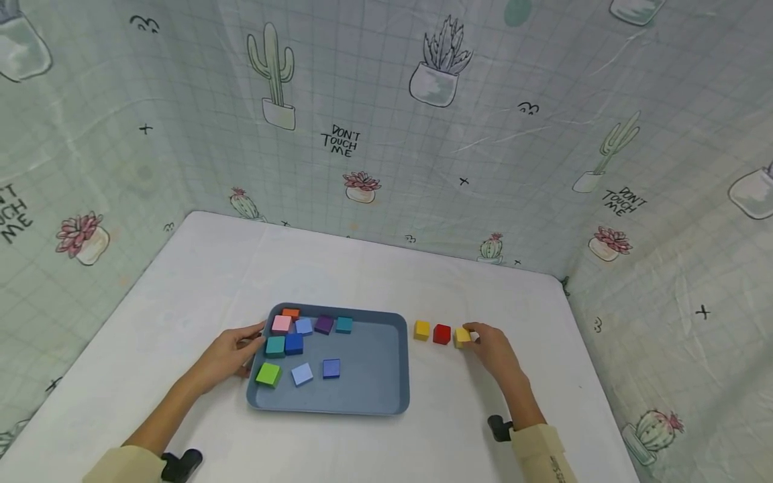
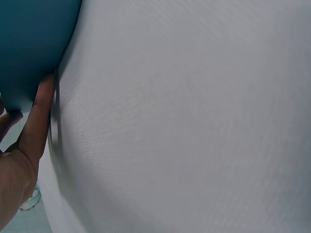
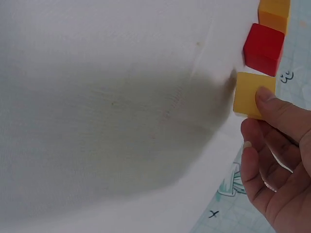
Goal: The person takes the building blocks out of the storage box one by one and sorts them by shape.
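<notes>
My left hand (image 1: 223, 359) grips the left edge of a blue-grey tray (image 1: 374, 396); in the left wrist view a finger (image 2: 41, 116) lies against the tray's side (image 2: 34, 43). To the right of the tray, my right hand (image 1: 496, 352) pinches a yellow cube (image 1: 461, 337), the thumb on one face in the right wrist view. A red cube (image 1: 442, 334) stands just left of it, then another yellow cube (image 1: 421, 330) near the tray's right rim. The three make a short row on the table.
Inside the tray, several coloured blocks sit mostly on the left, among them a lime green one (image 1: 268, 375), a pink one (image 1: 281, 325) and a purple one (image 1: 324, 325). The white table (image 1: 338, 268) is bordered by cactus-print cloth (image 1: 386, 174) behind and at both sides.
</notes>
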### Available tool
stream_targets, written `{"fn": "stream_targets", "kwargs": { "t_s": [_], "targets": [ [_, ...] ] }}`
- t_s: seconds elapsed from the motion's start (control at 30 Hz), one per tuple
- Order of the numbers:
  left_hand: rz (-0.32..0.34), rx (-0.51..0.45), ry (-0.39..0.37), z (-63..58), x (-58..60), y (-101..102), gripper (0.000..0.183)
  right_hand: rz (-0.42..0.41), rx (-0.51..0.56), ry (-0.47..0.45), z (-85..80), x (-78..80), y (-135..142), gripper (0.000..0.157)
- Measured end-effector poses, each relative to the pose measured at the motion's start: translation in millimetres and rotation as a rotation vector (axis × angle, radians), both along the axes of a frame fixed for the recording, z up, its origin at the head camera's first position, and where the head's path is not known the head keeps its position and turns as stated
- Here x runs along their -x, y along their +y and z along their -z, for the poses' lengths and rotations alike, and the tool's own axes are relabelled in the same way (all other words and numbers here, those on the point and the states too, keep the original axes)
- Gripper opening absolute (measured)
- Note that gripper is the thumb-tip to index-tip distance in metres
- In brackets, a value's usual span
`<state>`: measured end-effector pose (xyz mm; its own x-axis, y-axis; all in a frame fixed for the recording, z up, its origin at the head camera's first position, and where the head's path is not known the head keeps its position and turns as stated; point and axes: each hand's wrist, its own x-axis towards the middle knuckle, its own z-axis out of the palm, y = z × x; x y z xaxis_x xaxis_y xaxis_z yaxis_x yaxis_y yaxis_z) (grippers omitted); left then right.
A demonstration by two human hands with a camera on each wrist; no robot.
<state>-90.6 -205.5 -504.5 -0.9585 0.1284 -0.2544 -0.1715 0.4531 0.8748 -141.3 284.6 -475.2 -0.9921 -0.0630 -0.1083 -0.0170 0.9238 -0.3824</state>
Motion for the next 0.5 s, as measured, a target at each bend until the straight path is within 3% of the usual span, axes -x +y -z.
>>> {"fn": "stream_targets", "kwargs": {
  "t_s": [0.5],
  "targets": [
    [0.005,-0.003,0.004,3.5,1.2,-0.7,0.059,0.025,0.027,-0.043,6.7,2.8,0.2,0.035]
  ]
}}
